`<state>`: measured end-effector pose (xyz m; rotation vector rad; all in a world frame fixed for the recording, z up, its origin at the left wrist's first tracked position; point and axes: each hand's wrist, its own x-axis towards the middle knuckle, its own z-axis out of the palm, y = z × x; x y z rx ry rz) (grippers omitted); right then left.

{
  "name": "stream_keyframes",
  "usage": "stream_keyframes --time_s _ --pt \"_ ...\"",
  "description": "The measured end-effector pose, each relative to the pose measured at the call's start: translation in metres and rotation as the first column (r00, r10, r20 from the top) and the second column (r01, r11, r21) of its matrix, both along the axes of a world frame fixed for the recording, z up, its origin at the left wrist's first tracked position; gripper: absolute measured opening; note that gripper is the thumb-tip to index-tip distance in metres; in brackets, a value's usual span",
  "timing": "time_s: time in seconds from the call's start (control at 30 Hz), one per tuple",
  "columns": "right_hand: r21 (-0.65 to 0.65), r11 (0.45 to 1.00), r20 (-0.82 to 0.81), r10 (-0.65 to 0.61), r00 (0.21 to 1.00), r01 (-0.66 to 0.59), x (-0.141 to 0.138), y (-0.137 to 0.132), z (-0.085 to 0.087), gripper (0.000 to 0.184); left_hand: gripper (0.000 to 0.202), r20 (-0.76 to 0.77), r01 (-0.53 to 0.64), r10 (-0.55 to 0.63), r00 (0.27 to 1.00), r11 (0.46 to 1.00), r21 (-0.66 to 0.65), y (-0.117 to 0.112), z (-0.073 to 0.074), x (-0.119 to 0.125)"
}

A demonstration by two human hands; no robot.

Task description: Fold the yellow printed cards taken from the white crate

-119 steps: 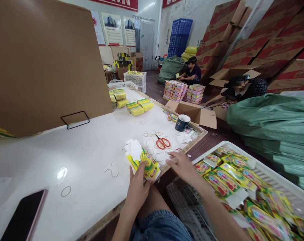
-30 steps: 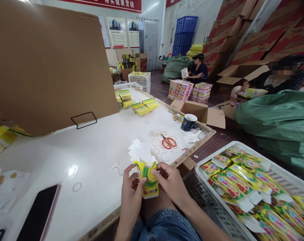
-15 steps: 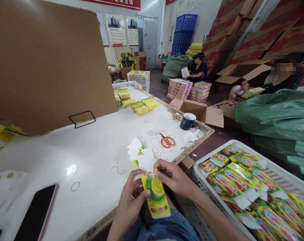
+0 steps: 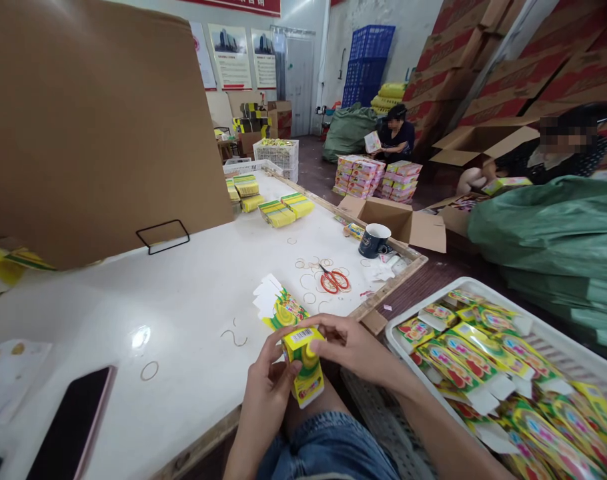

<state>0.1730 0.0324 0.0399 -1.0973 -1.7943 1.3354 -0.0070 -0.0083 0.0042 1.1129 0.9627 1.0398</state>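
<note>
Between my hands, over my lap at the table's near edge, is a small yellow and green printed carton (image 4: 307,373). Its top flap with a barcode is folded over and faces up. My left hand (image 4: 271,377) grips the carton's left side, thumb on the front. My right hand (image 4: 341,347) is closed at the top right corner, with its fingers on the flap. Just beyond lie several flat cartons (image 4: 286,310) with white flaps, fanned out on the white table (image 4: 193,307).
Orange-handled scissors (image 4: 335,280) lie among rubber bands. A dark mug (image 4: 372,243) stands near the table's right edge. At right, a white crate (image 4: 393,327) holds many cartons. A phone (image 4: 73,423) lies at left. Two people sit beyond, near cardboard boxes (image 4: 383,217).
The carton's white top flap, upright before, is now folded down, showing the barcode. My right hand has shifted over the top, and the carton has risen slightly.
</note>
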Motion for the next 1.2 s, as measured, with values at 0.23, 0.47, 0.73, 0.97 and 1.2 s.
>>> stream_keyframes --time_s 0.23,0.47,0.73,0.97,1.2 --pt "0.174 0.982 0.478 -0.155 0.865 0.079 -0.017 -0.003 0.010 0.034 0.060 0.057 0.040 -0.037 0.998 0.998 -0.053 -0.003 0.004 0.003" --pt "0.219 0.972 0.568 -0.196 0.799 0.083 -0.027 -0.003 0.009 0.038 0.067 0.111 -0.018 0.028 0.993 0.996 -0.089 -0.001 0.001 0.000" --pt "0.202 0.973 0.527 -0.203 0.826 0.110 -0.024 -0.003 0.003 0.044 0.065 0.064 -0.031 0.035 0.997 0.998 -0.062 -0.001 0.002 0.000" --pt "0.124 0.988 0.005 -0.089 0.996 0.088 -0.006 0.002 -0.008 0.025 0.065 0.153 -0.028 0.038 0.988 0.997 -0.068 0.002 0.003 -0.005" --pt "-0.162 0.979 -0.304 -0.168 0.938 0.122 0.005 -0.001 -0.022 0.025 0.065 0.237 0.041 -0.021 0.971 0.996 -0.081 0.006 0.001 0.014"
